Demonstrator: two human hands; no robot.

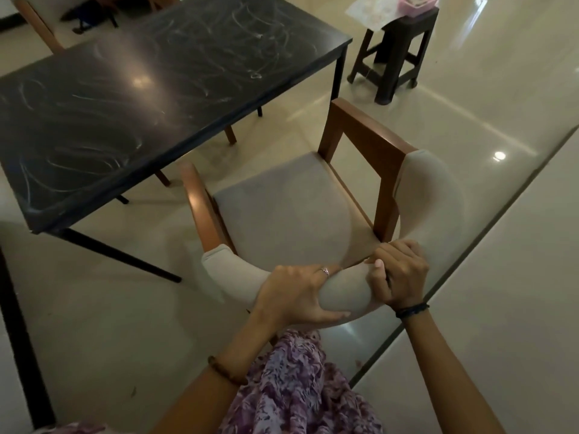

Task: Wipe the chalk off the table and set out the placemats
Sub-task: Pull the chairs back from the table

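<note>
Head view: both hands grip the padded backrest of a chair (pixel 291 208) at the near centre. Left hand (pixel 297 292) wraps the cushion, thumb underneath, fingers curled over the top. Right hand (pixel 398 274) clamps the cushion just right of the left, fingers curled. Table (pixel 131 98), black-topped and covered in white chalk scribbles (pixel 250 73), stands at far left, apart from the chair. Dark stool (pixel 394 48) stands at far right, carrying a pink container (pixel 418 3).
</note>
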